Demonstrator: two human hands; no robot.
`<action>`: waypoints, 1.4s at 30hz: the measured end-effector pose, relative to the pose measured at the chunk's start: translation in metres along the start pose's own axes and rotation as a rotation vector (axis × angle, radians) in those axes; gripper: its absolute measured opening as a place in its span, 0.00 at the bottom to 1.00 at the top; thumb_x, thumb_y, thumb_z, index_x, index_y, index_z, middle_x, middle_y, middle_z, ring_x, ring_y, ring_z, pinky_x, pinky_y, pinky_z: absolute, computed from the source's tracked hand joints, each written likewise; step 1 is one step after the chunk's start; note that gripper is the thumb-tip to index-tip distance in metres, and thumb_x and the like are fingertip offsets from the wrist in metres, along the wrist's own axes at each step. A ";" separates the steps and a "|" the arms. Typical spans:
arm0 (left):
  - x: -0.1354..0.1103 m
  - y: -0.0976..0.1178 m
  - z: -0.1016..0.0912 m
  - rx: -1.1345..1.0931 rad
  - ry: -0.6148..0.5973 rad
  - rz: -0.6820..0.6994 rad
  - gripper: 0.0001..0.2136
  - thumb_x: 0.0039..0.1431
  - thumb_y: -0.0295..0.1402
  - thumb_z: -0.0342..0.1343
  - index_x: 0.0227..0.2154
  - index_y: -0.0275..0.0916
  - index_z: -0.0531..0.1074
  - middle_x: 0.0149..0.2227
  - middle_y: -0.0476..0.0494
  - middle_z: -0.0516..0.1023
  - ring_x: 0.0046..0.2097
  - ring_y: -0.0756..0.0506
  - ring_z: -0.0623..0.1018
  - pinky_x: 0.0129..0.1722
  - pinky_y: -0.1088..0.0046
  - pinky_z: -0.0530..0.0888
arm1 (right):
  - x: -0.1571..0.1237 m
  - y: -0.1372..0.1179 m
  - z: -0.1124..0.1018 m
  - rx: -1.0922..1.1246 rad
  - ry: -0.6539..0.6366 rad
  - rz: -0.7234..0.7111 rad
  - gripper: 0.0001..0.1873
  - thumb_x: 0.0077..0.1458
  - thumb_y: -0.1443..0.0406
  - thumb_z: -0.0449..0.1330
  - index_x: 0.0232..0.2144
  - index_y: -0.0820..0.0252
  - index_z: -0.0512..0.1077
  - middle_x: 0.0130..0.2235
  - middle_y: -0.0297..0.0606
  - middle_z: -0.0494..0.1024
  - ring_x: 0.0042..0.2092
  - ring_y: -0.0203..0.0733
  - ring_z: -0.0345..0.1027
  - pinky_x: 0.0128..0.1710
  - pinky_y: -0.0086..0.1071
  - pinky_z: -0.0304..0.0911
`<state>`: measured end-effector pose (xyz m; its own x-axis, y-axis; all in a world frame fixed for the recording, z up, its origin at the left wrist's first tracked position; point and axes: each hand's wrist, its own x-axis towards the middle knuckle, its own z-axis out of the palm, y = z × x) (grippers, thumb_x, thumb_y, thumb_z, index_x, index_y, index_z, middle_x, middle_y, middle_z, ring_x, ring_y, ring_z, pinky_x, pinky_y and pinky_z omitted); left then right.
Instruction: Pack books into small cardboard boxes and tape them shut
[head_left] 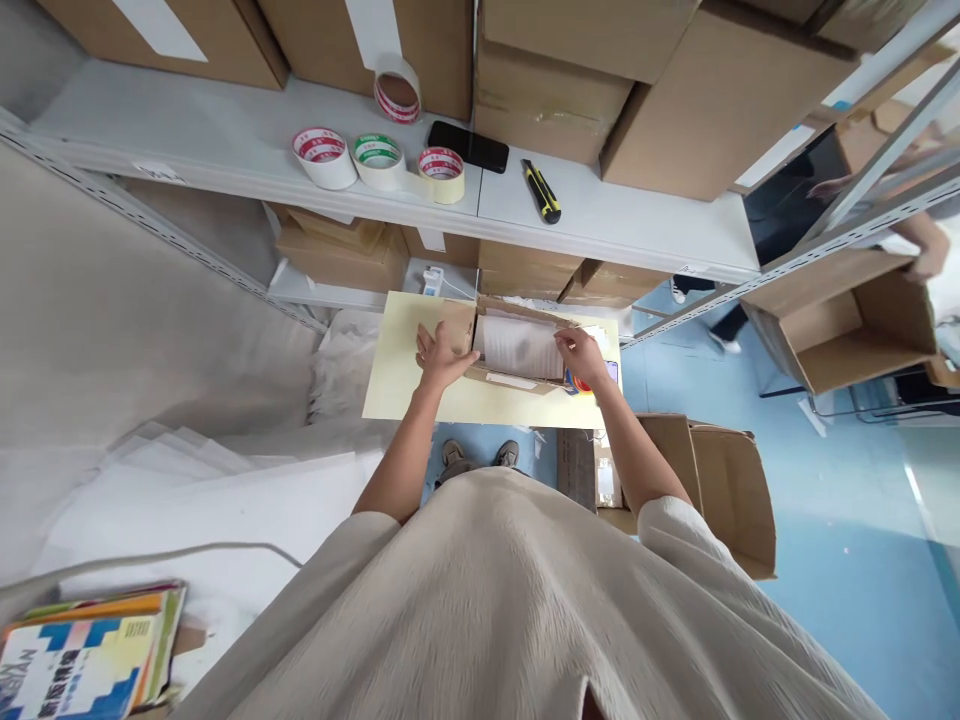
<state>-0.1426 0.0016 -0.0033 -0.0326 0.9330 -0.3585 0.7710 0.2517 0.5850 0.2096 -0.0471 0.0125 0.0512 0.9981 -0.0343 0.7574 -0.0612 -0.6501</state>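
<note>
On a pale yellow tabletop (pixel 397 385) a small cardboard box (pixel 525 384) lies with its top open. White foam wrap (pixel 517 343) fills it, and a darker shape shows faintly through the wrap. My left hand (pixel 444 357) rests over the box's left end flap, fingers spread, thumb at the box's edge. At the right end, my right hand (pixel 583 356) has its fingertips pinched together by the edge of the wrap; what is between them is hidden. A red and blue round item (pixel 577 383) lies partly under that hand.
A grey shelf (pixel 247 165) crosses ahead, carrying tape rolls (pixel 379 160), a black phone (pixel 469 146), a yellow utility knife (pixel 541 192) and large cartons (pixel 547 100). An open carton (pixel 731 490) stands on the floor at right. Another person's hand (pixel 930 245) holds a box (pixel 862 325).
</note>
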 end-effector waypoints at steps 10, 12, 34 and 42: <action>-0.010 -0.008 0.009 -0.173 0.056 0.297 0.48 0.63 0.34 0.72 0.83 0.44 0.59 0.81 0.29 0.67 0.84 0.26 0.65 0.83 0.41 0.66 | 0.035 0.005 0.003 -0.452 -0.030 -0.034 0.39 0.68 0.55 0.71 0.76 0.54 0.72 0.75 0.58 0.71 0.71 0.73 0.67 0.72 0.68 0.66; -0.013 -0.003 0.009 -0.213 0.001 0.423 0.44 0.66 0.32 0.67 0.83 0.43 0.60 0.78 0.30 0.73 0.81 0.30 0.71 0.82 0.46 0.69 | 0.040 0.001 0.005 -0.486 -0.046 -0.037 0.41 0.68 0.51 0.72 0.77 0.53 0.71 0.75 0.59 0.70 0.72 0.74 0.65 0.73 0.68 0.64; 0.001 0.031 -0.001 0.217 -0.411 0.500 0.47 0.65 0.37 0.62 0.86 0.43 0.58 0.87 0.34 0.60 0.86 0.29 0.63 0.83 0.51 0.66 | -0.024 0.101 0.006 0.423 0.241 0.647 0.45 0.63 0.44 0.65 0.74 0.59 0.72 0.68 0.61 0.82 0.65 0.61 0.81 0.65 0.53 0.78; 0.034 0.058 -0.005 0.325 -0.462 0.492 0.72 0.49 0.49 0.83 0.90 0.49 0.43 0.91 0.28 0.38 0.84 0.22 0.66 0.75 0.55 0.75 | -0.014 0.078 0.010 0.416 0.359 0.499 0.33 0.62 0.45 0.61 0.59 0.61 0.80 0.56 0.56 0.87 0.57 0.59 0.82 0.61 0.52 0.79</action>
<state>-0.1020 0.0497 0.0223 0.5792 0.6975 -0.4219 0.7793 -0.3220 0.5376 0.2613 -0.0656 -0.0450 0.5881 0.7845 -0.1967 0.2834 -0.4276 -0.8584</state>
